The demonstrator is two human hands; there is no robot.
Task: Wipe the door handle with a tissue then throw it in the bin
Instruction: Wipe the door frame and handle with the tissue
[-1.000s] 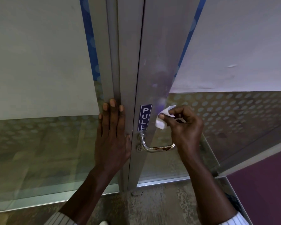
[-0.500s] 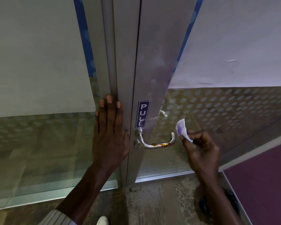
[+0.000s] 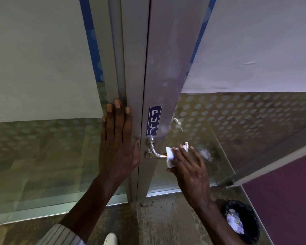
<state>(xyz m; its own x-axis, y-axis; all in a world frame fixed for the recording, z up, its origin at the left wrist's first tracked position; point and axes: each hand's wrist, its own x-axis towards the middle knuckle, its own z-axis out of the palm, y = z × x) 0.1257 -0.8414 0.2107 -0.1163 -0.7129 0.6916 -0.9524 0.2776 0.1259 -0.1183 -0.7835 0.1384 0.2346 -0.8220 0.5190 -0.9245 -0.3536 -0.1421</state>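
A curved silver door handle [image 3: 155,151] sticks out of the aluminium door stile, just under a blue PULL sign [image 3: 154,120]. My right hand [image 3: 190,167] presses a white tissue [image 3: 170,156] against the handle's bar, covering its right part. My left hand [image 3: 117,141] lies flat with fingers spread on the frame to the left of the handle. A black bin [image 3: 243,221] lined with a dark bag and holding crumpled paper stands on the floor at the lower right.
The glass door [image 3: 237,124] with a dotted film swings open to the right, with a fixed glass panel [image 3: 42,147] on the left. A purple carpet [image 3: 290,191] lies beyond the door. A white shoe tip [image 3: 110,239] shows at the bottom.
My right hand carried the tissue from beside the PULL sign down and right, then back left onto the handle's bar. The left hand stayed flat on the frame.
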